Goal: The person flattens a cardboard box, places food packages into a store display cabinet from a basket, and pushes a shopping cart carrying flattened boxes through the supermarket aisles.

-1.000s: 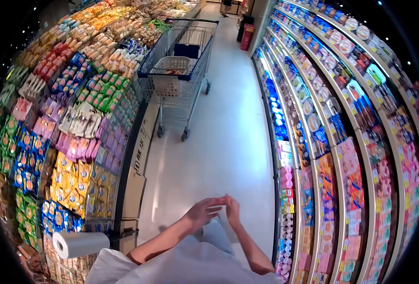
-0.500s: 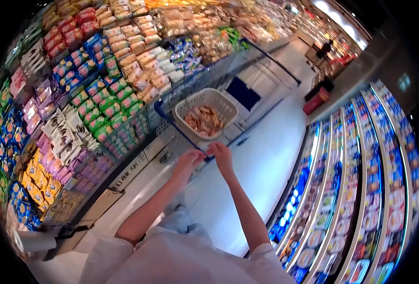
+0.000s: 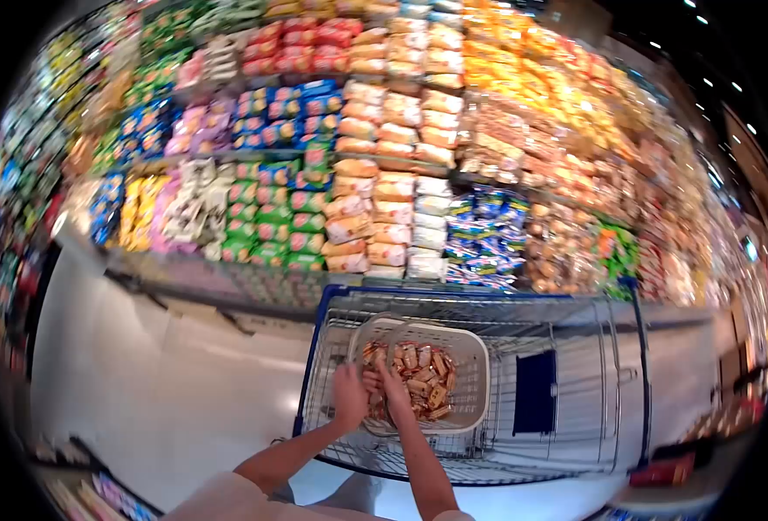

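Note:
A white basket (image 3: 472, 382) sits inside a metal shopping cart (image 3: 471, 300) with blue edging. Small brown wrapped packets (image 3: 423, 375) lie in the basket. My left hand (image 3: 350, 395) is at the basket's near left side, with its fingers curled. Close beside it, my right hand (image 3: 390, 389) reaches over the basket's left part, its fingers also bent. A pale curved handle rises next to both hands. Whether either hand grips the handle or a packet is too small to make out.
Behind the cart stands a long display of bagged snacks (image 3: 280, 204) in many colours. A blue panel (image 3: 535, 392) hangs in the cart's right part. A white roll (image 3: 75, 234) is at the left, and a red object (image 3: 662, 471) lies at the lower right.
The view has turned left toward the snack display, and the cart is now right in front of me. My hands have moved from in front of the cart to over the basket.

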`<state>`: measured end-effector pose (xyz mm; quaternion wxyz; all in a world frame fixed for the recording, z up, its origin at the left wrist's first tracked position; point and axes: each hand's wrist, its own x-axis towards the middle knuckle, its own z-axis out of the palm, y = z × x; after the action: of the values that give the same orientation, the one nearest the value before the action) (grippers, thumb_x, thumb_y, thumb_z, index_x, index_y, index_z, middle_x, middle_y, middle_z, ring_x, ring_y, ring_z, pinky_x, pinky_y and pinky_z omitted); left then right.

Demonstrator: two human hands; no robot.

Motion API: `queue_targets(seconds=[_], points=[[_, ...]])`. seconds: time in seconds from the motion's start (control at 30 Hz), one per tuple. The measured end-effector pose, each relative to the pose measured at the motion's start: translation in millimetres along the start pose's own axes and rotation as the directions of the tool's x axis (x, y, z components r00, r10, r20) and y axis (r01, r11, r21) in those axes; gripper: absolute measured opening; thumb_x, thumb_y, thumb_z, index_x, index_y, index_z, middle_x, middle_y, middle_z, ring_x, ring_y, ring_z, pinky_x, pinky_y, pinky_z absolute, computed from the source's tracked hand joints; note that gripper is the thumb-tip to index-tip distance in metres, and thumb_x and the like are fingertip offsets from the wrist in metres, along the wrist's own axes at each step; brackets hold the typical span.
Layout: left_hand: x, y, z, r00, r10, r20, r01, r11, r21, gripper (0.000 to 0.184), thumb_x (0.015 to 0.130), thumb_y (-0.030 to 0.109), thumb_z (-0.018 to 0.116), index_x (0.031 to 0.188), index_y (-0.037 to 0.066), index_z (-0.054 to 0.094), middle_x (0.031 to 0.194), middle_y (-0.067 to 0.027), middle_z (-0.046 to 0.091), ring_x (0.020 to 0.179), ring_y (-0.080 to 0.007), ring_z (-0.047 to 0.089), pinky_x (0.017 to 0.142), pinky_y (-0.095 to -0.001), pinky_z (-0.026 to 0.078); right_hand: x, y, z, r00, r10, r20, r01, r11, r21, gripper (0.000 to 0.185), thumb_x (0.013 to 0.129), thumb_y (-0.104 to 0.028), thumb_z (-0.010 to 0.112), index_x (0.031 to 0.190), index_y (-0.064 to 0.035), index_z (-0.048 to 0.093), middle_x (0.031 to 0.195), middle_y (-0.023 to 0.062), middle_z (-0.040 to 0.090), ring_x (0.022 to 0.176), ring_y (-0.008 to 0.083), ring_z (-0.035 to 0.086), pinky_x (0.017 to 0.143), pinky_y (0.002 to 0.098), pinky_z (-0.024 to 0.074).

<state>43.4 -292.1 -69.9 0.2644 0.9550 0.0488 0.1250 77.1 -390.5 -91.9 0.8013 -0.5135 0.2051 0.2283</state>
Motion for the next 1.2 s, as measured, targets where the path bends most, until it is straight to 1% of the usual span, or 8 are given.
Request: queue_targets(seconds=[0.1, 0.23, 0.3, 0.37, 0.47, 0.7, 0.97, 1.2], points=[[15, 84, -26, 0.866, -0.101, 0.489, 0.310, 0.877, -0.367, 0.019, 0.079, 0.009, 0.046, 0.091, -0.005, 0.044, 0.098, -0.0228, 0.045, 0.092, -0.0355, 0.046, 0.073, -0.0439, 0.039, -6, -8, -34, 0.991, 0.026, 0.128, -0.061, 0.959, 0.276, 0.042, 0.082, -0.043, 0.048, 0.092, -0.0031, 0.053, 0.098, 0.0112, 0.057, 0.087, 0.0181, 0.055, 0.071, 0.0295, 0.0463], [-25, 149, -18, 0.957, 0.248, 0.154, -0.169, 0.902, -0.398, 0.031, 0.077, 0.013, 0.051, 0.103, -0.004, 0.048, 0.112, -0.0224, 0.039, 0.107, -0.0348, 0.039, 0.081, -0.0405, 0.038, -95, -96, -50, 0.998, -0.054, -0.022, 0.058, 0.940, 0.337, 0.030, 0.085, -0.032, 0.047, 0.090, -0.0040, 0.055, 0.083, 0.0078, 0.056, 0.075, 0.0172, 0.055, 0.065, 0.0298, 0.0460], [-52, 162, -51, 0.875, 0.476, 0.088, -0.394, 0.806, -0.442, 0.034, 0.079, 0.015, 0.051, 0.107, -0.003, 0.046, 0.113, -0.0201, 0.038, 0.108, -0.0340, 0.038, 0.085, -0.0410, 0.037, -89, -80, -112, 0.914, -0.405, -0.029, 0.371, 0.863, -0.342, 0.020, 0.084, -0.026, 0.048, 0.083, -0.0064, 0.054, 0.073, 0.0047, 0.053, 0.065, 0.0143, 0.052, 0.055, 0.0259, 0.0429], [-72, 154, -115, 0.825, 0.565, 0.031, -0.438, 0.672, -0.597, 0.029, 0.080, 0.013, 0.050, 0.108, 0.003, 0.047, 0.114, -0.0155, 0.038, 0.108, -0.0307, 0.038, 0.090, -0.0374, 0.035, -133, -130, -63, 0.999, -0.008, 0.036, 0.011, 0.996, -0.083, 0.021, 0.081, -0.021, 0.051, 0.063, -0.0131, 0.045, 0.050, -0.0054, 0.037, 0.039, 0.0047, 0.034, 0.034, 0.0188, 0.0253], [-93, 96, -176, 0.744, 0.667, 0.046, -0.568, 0.666, -0.484, 0.026, 0.077, 0.006, 0.047, 0.102, -0.003, 0.047, 0.113, -0.0169, 0.039, 0.105, -0.0314, 0.041, 0.085, -0.0358, 0.038, -197, -172, -10, 0.990, -0.142, -0.007, 0.142, 0.989, -0.030, 0.025, 0.083, -0.025, 0.050, 0.064, -0.0141, 0.039, 0.046, -0.0081, 0.026, 0.033, 0.0011, 0.022, 0.029, 0.0169, 0.0151], [-177, -117, -318, 0.996, -0.049, -0.079, -0.019, 0.725, -0.688, 0.019, 0.077, 0.000, 0.052, 0.095, 0.003, 0.053, 0.100, -0.0108, 0.050, 0.090, -0.0241, 0.050, 0.077, -0.0310, 0.042, -305, -202, 147, 0.996, -0.093, 0.016, 0.084, 0.803, -0.590, 0.049, 0.085, -0.037, 0.042, 0.044, -0.0171, 0.025, 0.034, -0.0034, 0.020, 0.024, 0.0103, 0.020, 0.023, 0.0240, 0.0169], [-246, -301, -437, 0.746, -0.641, -0.180, 0.196, 0.470, -0.861, 0.010, 0.078, -0.001, 0.052, 0.088, 0.001, 0.055, 0.087, -0.0075, 0.054, 0.077, -0.0158, 0.056, 0.067, -0.0251, 0.044, -384, -170, 445, 0.917, -0.341, 0.207, 0.399, 0.774, -0.492, 0.029, 0.087, -0.029, 0.042, 0.062, -0.0146, 0.040, 0.043, -0.0077, 0.021, 0.029, 0.0034, 0.020, 0.024, 0.0191, 0.0162], [-244, -501, -514, 0.619, -0.730, -0.291, 0.213, 0.513, -0.832, 0.010, 0.081, 0.001, 0.049, 0.090, 0.002, 0.054, 0.088, -0.0075, 0.055, 0.075, -0.0139, 0.056, 0.065, -0.0235, 0.045, -247, 13, 648, 0.829, 0.136, 0.542, 0.062, 0.942, -0.331, 0.030, 0.087, -0.021, 0.042, 0.058, -0.0149, 0.036, 0.044, -0.0078, 0.024, 0.031, 0.0018, 0.021, 0.027, 0.0177, 0.0170]])
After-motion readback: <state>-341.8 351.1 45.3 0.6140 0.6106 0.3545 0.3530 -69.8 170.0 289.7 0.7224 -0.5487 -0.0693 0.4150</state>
